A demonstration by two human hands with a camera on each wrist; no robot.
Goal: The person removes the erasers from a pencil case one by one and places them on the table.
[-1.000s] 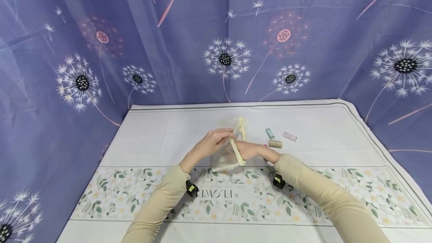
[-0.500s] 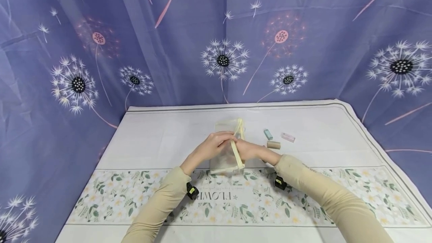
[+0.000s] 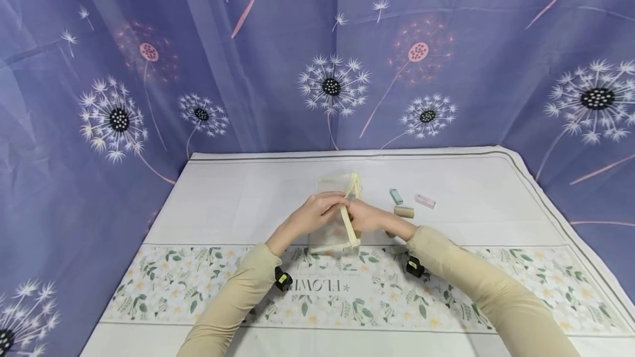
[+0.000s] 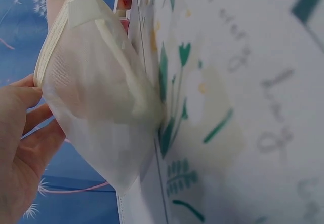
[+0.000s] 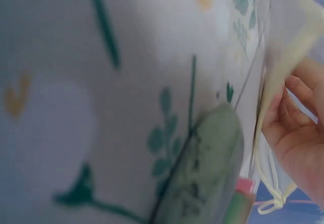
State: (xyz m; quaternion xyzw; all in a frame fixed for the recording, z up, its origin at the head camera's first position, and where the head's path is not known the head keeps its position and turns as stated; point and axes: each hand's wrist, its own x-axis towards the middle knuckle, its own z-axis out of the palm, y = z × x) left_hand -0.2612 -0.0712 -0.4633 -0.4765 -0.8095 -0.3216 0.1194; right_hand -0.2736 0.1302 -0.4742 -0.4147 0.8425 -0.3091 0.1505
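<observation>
A translucent pouch (image 3: pixel 329 233) with a cream edge band stands on the table, its mouth toward the right. My left hand (image 3: pixel 317 211) lies over its top, and in the left wrist view the thumb and fingers pinch the cream edge (image 4: pixel 45 62). At the mouth, my right hand (image 3: pixel 369 216) grips the band with curled fingers, plainer in the right wrist view, where the fingertips (image 5: pixel 283 100) meet the edge. Through the pouch's cloudy wall a pinkish shape shows in the left wrist view. A knotted cream cord (image 5: pixel 277 198) hangs below the right hand.
Right of the pouch lie a small light-blue block (image 3: pixel 396 196), a pink block (image 3: pixel 425 201) and a brown cylinder (image 3: pixel 404 212). A greenish rounded piece with dark print (image 5: pixel 202 168) lies near my right wrist. A flower-printed tablecloth (image 3: pixel 223 197) meets a purple curtain (image 3: pixel 278 114) behind.
My right hand has drawn slightly up and right along the pouch's mouth. The left hand has moved slightly right over the pouch's top, closer to the right hand.
</observation>
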